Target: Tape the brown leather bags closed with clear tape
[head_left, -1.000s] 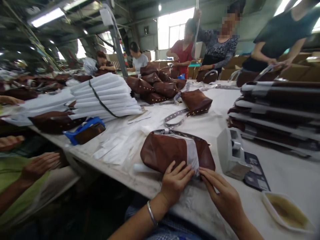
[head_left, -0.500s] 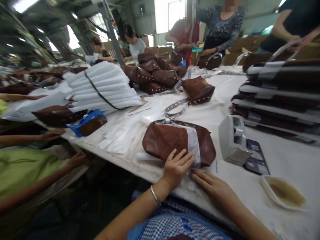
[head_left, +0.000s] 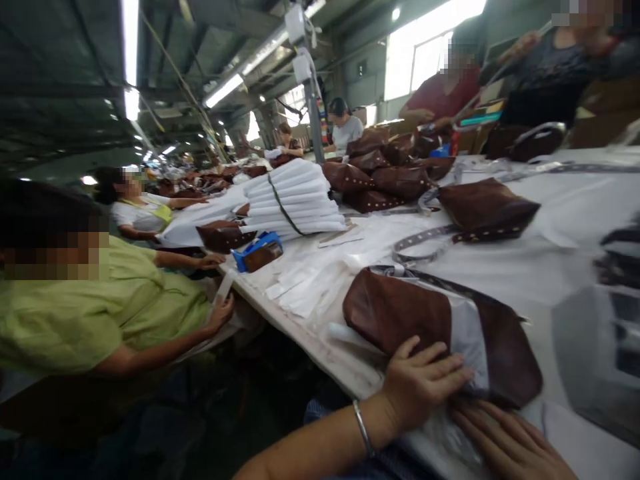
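Note:
A brown leather bag (head_left: 400,313) lies on the white table (head_left: 560,220) in front of me, with a band of white paper (head_left: 470,340) wrapped round its middle. My left hand (head_left: 420,387) rests flat on the bag's near edge, fingers spread, fingertips on the paper band. My right hand (head_left: 505,440) lies flat on the table just below the bag, fingers stretched toward the left hand. Neither hand grips anything.
A second brown bag (head_left: 485,207) with a studded strap lies further back. A stack of white folded sheets (head_left: 295,200), a blue tape dispenser (head_left: 257,250) and a pile of brown bags (head_left: 385,177) stand beyond. A person in green (head_left: 100,307) sits at my left; others work across the table.
The view has swung to the left and closer to the bag. My left hand stays flat on the bag; my right hand has slid lower beneath it.

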Demonstrator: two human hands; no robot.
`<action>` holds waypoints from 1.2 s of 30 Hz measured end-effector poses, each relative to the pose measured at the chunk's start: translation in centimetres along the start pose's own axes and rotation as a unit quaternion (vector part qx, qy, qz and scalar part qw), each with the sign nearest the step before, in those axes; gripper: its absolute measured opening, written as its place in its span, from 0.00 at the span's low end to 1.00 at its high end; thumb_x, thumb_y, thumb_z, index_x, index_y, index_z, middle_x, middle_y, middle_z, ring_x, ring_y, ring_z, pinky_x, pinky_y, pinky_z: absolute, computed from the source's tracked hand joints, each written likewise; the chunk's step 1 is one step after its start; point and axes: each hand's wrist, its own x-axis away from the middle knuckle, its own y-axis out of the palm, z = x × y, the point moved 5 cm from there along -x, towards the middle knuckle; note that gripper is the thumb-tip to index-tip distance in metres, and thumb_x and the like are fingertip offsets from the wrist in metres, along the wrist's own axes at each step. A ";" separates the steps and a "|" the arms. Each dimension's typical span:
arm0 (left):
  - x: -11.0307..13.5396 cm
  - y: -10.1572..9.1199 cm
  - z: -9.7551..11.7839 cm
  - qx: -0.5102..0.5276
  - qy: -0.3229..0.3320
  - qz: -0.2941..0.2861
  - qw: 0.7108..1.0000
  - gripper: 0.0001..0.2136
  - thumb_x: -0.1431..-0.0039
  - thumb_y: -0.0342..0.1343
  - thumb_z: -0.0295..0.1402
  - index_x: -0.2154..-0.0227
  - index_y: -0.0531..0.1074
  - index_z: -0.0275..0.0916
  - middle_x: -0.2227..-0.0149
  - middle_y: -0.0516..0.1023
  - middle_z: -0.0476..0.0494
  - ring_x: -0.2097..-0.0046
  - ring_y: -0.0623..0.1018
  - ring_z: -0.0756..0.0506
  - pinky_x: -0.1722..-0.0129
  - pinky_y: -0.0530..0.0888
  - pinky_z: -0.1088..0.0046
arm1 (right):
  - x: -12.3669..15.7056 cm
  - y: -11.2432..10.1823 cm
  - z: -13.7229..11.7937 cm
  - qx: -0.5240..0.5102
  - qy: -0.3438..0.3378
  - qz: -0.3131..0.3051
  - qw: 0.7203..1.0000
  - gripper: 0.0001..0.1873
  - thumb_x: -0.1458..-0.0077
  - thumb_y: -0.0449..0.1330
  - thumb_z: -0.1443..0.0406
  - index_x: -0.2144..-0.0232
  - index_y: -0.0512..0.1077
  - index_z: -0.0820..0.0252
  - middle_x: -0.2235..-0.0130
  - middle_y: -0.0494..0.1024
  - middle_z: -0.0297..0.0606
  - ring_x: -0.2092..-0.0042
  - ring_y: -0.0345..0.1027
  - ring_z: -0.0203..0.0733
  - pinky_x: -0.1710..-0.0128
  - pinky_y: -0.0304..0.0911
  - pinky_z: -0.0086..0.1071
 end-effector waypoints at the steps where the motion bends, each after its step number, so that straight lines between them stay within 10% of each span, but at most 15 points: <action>1: -0.2 -0.4 0.0 0.023 -0.008 0.015 1.000 0.16 0.28 0.44 0.34 0.43 0.68 0.51 0.37 0.66 0.59 0.35 0.66 0.48 0.35 0.62 0.57 | -1.0 -1.1 -0.5 0.001 0.023 -0.012 1.000 0.26 0.42 0.52 0.69 0.43 0.71 0.48 0.51 0.81 0.34 0.53 0.76 0.46 0.53 0.68 0.37; 8: -0.6 -1.0 -0.4 0.124 -0.024 0.002 0.992 0.17 0.30 0.48 0.31 0.41 0.67 0.48 0.41 0.73 0.52 0.37 0.70 0.45 0.35 0.62 0.56 | -4.7 -4.9 -2.8 -0.038 0.108 0.005 0.993 0.16 0.35 0.51 0.71 0.52 0.76 0.57 0.57 0.83 0.39 0.56 0.78 0.42 0.55 0.73 0.37; 26: -0.3 -1.2 0.0 0.121 -0.014 0.001 0.993 0.18 0.31 0.51 0.31 0.41 0.67 0.48 0.40 0.72 0.52 0.37 0.69 0.46 0.34 0.62 0.56 | -3.5 -3.7 -3.5 -0.069 0.251 -0.014 0.965 0.21 0.43 0.51 0.77 0.51 0.74 0.60 0.53 0.81 0.43 0.51 0.74 0.47 0.51 0.72 0.42; 36: -0.5 -1.4 0.1 0.114 -0.017 0.022 0.993 0.16 0.31 0.50 0.31 0.43 0.69 0.47 0.43 0.75 0.50 0.38 0.71 0.45 0.36 0.63 0.57 | -4.9 -5.3 -3.8 -0.014 0.153 0.026 0.988 0.15 0.38 0.54 0.75 0.54 0.75 0.59 0.56 0.83 0.38 0.54 0.76 0.42 0.51 0.70 0.39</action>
